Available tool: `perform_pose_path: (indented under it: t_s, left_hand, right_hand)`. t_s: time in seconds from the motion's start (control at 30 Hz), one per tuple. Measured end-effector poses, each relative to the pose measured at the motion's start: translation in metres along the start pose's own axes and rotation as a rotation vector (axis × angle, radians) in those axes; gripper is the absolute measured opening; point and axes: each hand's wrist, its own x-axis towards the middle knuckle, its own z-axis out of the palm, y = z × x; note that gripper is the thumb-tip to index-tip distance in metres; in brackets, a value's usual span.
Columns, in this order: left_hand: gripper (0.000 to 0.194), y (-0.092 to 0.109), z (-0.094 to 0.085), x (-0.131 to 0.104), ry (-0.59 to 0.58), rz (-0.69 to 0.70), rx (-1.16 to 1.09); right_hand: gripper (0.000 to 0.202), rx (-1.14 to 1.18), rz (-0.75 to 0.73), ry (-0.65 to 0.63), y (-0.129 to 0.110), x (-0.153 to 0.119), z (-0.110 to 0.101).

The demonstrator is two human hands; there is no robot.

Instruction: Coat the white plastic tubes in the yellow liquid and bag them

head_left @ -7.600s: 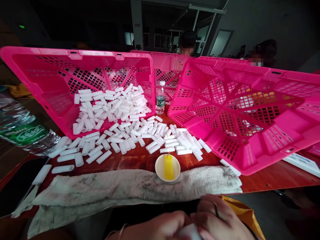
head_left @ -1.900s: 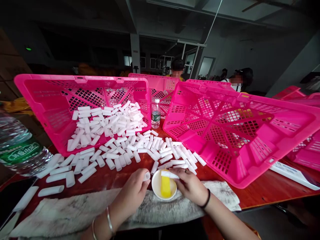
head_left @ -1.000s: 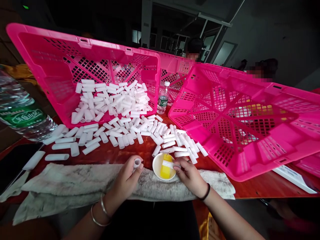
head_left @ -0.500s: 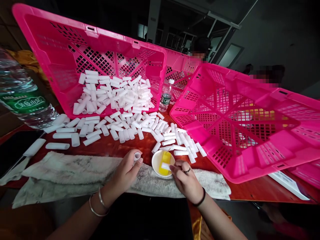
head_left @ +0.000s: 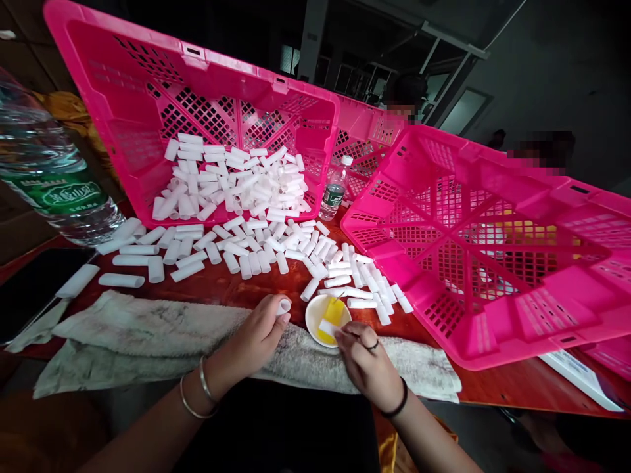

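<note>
My left hand [head_left: 261, 335] is closed round a short white tube [head_left: 283, 306], whose open end faces up between thumb and fingers. To its right, my right hand [head_left: 367, 358] pinches a small white piece [head_left: 327, 328] over a white bowl [head_left: 311, 314]. Inside the bowl lies something yellow [head_left: 335, 311], with a thin dark stick-like end at its top. Both hands are above a stained whitish towel [head_left: 162, 335] along the table's front edge. Loose white tubes [head_left: 251, 263] are scattered behind the bowl and my left hand.
A pink crate [head_left: 118, 157] on its side holds many white tubes. Another pink crate [head_left: 444, 217] leans at the right. A small bottle [head_left: 335, 190] stands between them; a large bottle [head_left: 59, 177] is at the left. People [head_left: 407, 95] are in the background.
The whole view has shifted, so things appear slightly further right. Both hands keep their grips, and the white piece is still over the bowl.
</note>
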Motion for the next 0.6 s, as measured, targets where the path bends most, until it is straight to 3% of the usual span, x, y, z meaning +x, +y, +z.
perform_pose_path:
  t_s: [0.17, 0.33, 0.43, 0.5, 0.6]
  left_hand:
    - [0.027, 0.000, -0.001, 0.000, 0.003, 0.006, -0.002]
    - [0.029, -0.004, -0.001, -0.002, 0.018, 0.018, -0.004]
    - [0.032, -0.003, -0.001, -0.003, 0.054, 0.025, -0.002]
    - [0.033, 0.002, 0.000, -0.002, 0.065, 0.047, 0.017]
    - [0.031, 0.014, 0.001, 0.002, 0.011, 0.151, 0.066]
  right_hand:
    - [0.036, 0.064, 0.214, 0.203, 0.008, 0.007, -0.003]
    - [0.028, 0.007, 0.095, 0.077, 0.014, 0.009, -0.005]
    - [0.025, 0.047, 0.074, 0.082, 0.017, 0.008, -0.003]
    - [0.021, 0.143, 0.135, 0.135, 0.017, 0.008, -0.002]
    - [0.019, 0.393, 0.340, 0.253, 0.009, 0.012, -0.003]
